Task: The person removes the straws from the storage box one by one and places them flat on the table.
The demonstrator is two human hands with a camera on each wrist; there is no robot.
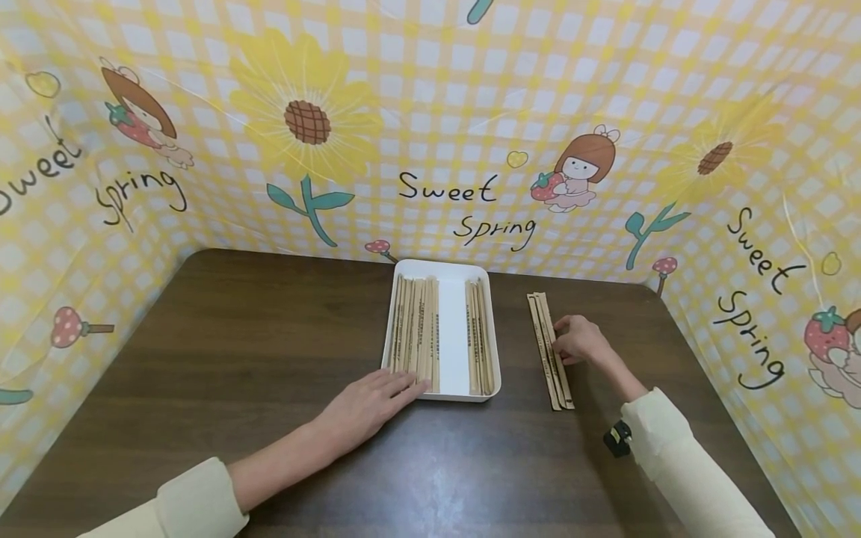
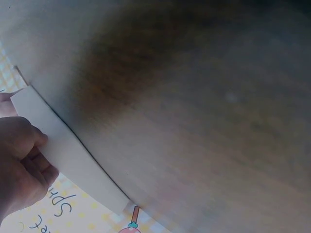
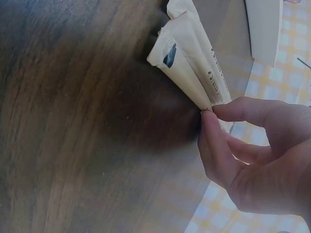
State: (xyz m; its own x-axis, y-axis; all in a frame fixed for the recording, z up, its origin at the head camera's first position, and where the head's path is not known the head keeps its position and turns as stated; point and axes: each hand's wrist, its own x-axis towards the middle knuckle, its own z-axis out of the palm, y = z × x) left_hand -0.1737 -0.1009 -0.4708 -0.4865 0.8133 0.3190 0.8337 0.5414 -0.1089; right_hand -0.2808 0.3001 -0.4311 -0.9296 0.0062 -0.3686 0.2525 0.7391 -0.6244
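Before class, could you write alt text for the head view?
A person's right grip pinches at slim packets right of a white tray on a table. The left grip holds the tray's near left corner; two packet groups lie inside.

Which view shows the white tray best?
The head view: the white tray shows nearly whole, inside included. The left wrist view shows an outer side, partly behind the left hand; the right wrist, only a piece.
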